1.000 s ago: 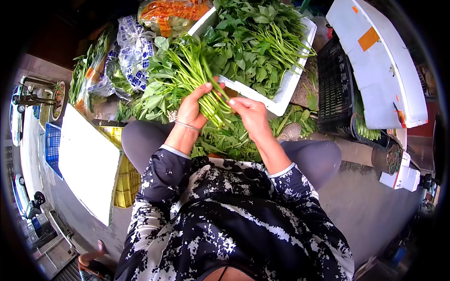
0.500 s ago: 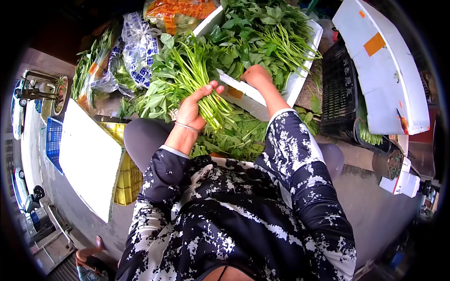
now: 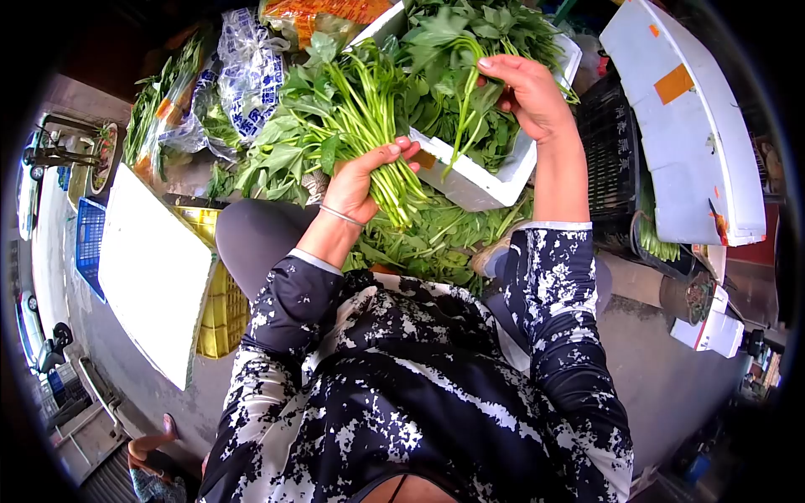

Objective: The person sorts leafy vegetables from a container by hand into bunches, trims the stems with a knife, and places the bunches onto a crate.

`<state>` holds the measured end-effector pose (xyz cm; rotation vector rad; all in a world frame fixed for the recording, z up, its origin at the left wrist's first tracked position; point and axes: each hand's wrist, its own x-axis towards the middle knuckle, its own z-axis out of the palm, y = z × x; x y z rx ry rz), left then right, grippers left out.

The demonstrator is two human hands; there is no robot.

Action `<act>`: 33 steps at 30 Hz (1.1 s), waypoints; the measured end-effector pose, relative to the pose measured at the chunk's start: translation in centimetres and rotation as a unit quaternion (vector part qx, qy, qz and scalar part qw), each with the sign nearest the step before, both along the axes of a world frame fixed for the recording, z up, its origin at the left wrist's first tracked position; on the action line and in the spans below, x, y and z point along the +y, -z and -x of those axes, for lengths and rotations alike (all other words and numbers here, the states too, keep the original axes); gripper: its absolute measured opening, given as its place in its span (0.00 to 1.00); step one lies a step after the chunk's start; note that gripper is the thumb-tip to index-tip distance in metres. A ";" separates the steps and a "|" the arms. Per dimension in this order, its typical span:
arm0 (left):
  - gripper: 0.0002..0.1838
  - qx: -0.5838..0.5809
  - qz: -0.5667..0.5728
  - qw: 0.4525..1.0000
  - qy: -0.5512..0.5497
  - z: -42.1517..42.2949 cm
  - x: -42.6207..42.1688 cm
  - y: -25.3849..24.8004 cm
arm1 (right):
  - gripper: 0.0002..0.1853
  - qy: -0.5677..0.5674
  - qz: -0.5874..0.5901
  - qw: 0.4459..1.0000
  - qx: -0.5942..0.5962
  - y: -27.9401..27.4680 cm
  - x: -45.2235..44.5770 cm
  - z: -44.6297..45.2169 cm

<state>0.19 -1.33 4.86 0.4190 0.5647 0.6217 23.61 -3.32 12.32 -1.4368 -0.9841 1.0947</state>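
Note:
My left hand (image 3: 356, 180), with a bangle at its wrist, is closed round the stems of a thick bunch of leafy greens (image 3: 360, 105). The leaves point up and left, the stem ends down toward me. Over the white foam box (image 3: 482, 193), my right hand (image 3: 535, 99) pinches a sprig of leafy greens (image 3: 464, 109) between thumb and fingers. Its leaves are near the fingers and its stems hang down past the box's near rim. More greens (image 3: 495, 138) fill the box. Loose leaves and stems (image 3: 419, 251) lie heaped below my hands, in front of my knees.
A white foam lid (image 3: 155, 268) leans on a yellow crate (image 3: 222, 314) at left, near a blue crate (image 3: 90, 247). Plastic bags (image 3: 251, 75) of vegetables lie at the back left. At right stand a black crate (image 3: 610, 159) and another foam piece (image 3: 696, 126). Another person's leg (image 3: 151, 440) shows at lower left.
My right hand has come up and right out of the box, now with a sprig in its fingers. My left hand still grips the bunch, almost in place.

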 end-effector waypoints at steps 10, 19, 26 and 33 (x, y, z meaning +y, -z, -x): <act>0.17 0.056 -0.066 0.995 0.049 -0.4 -1.7 -0.3 | 0.10 -0.096 0.004 0.993 -0.064 2.8 2.0 6.3; 0.12 0.067 -0.083 0.994 0.006 -0.7 -1.7 -0.8 | 0.16 0.024 -0.016 1.000 0.010 3.1 0.5 7.9; 0.13 0.067 -0.131 0.979 -0.143 -1.2 -0.2 1.0 | 0.28 0.247 -0.163 0.947 -0.124 7.8 -5.0 13.2; 0.10 0.109 -0.219 0.957 -0.158 -0.7 0.8 1.2 | 0.15 0.175 -0.114 0.972 -0.108 9.3 -4.6 13.4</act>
